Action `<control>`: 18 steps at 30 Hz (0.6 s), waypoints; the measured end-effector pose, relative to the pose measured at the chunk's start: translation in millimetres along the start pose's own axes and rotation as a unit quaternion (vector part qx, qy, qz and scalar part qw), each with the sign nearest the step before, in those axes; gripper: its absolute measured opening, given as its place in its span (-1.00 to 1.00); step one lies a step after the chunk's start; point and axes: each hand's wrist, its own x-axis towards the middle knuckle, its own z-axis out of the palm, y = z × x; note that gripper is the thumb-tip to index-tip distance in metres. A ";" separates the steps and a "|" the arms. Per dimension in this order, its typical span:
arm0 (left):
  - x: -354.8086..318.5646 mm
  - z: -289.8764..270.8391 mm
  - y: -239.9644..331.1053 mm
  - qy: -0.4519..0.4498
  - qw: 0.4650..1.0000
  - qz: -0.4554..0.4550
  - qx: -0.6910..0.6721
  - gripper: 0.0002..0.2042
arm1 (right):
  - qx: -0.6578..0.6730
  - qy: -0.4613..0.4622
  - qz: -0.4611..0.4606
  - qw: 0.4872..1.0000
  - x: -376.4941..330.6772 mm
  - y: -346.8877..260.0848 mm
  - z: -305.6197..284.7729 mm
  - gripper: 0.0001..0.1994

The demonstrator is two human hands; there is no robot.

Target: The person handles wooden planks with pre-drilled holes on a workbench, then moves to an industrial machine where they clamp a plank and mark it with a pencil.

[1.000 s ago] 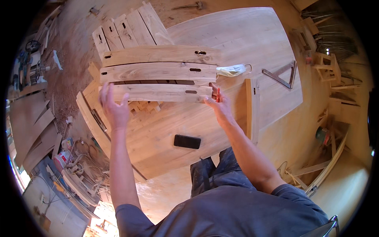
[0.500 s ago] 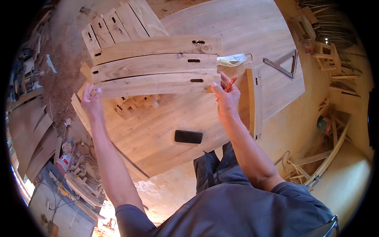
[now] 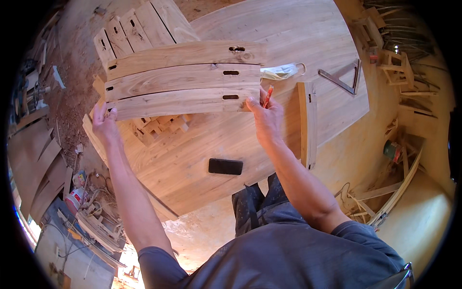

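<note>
Three curved wooden boards with slots lie side by side across the top of the work. The nearest slotted board (image 3: 178, 103) has its left end between the fingers and thumb of my left hand (image 3: 106, 127). At its right end, my right hand (image 3: 268, 123) is closed, thumb on the near corner and fingers mostly hidden behind. A red pencil (image 3: 268, 97) sticks up from between the right fingers. Beyond the nearest board are the middle board (image 3: 168, 81) and the far board (image 3: 178, 55), touching or nearly so.
A large wooden panel (image 3: 192, 185) carries a black phone (image 3: 225, 166), a white face mask (image 3: 280, 72), a triangular square (image 3: 342, 79) and an upright slotted board (image 3: 309, 130). More slotted boards (image 3: 144, 29) lie far left; small wood blocks (image 3: 161, 126) sit under the held boards.
Both hands have closed in on the ends of the nearest board. The right hand has turned, so the red pencil points more upright. The whole view has shifted slightly.
</note>
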 end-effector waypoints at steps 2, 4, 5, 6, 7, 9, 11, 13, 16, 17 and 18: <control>1.5 -1.5 0.2 -0.005 1.000 -0.011 -0.012 -0.28 | 0.002 0.000 -0.010 1.000 -0.7 -0.5 1.9 -0.53; 4.4 -4.2 -1.6 -0.015 0.999 -0.017 -0.023 -0.24 | 0.016 0.000 -0.010 1.000 -0.6 -1.0 4.7 -0.54; 5.3 -5.9 -2.6 -0.015 0.999 -0.017 -0.022 -0.23 | 0.019 0.002 -0.007 1.000 -0.6 -1.6 5.5 -0.55; 4.6 -6.3 -2.6 -0.016 0.999 -0.018 -0.022 -0.22 | 0.021 0.005 -0.005 1.000 -0.2 -2.3 5.9 -0.56; 4.1 -6.9 -2.2 -0.016 0.999 -0.019 -0.022 -0.22 | 0.023 0.008 -0.003 1.000 0.0 -3.0 6.4 -0.57; 5.4 -10.0 -2.7 -0.020 1.000 -0.021 -0.011 -0.19 | 0.004 0.018 0.002 1.000 0.6 -4.6 7.2 -0.58; 6.5 -13.6 -4.8 -0.023 1.000 -0.020 -0.008 -0.16 | -0.014 0.029 0.001 0.999 1.7 -6.4 7.9 -0.60; 6.0 -14.2 -5.4 -0.026 0.999 -0.017 -0.010 -0.14 | -0.028 0.043 -0.006 0.999 3.6 -7.4 8.7 -0.63; 0.2 -11.5 1.2 -0.028 0.999 -0.026 -0.006 -0.11 | -0.035 0.046 0.020 0.998 6.2 -12.6 8.1 -0.65; -1.2 -12.1 0.3 -0.037 0.999 -0.025 -0.006 -0.10 | -0.041 0.046 0.022 0.998 6.1 -13.0 7.9 -0.66; -2.8 -14.6 1.5 -0.044 0.999 -0.023 -0.006 -0.09 | -0.046 0.044 0.024 0.998 5.4 -13.4 9.3 -0.66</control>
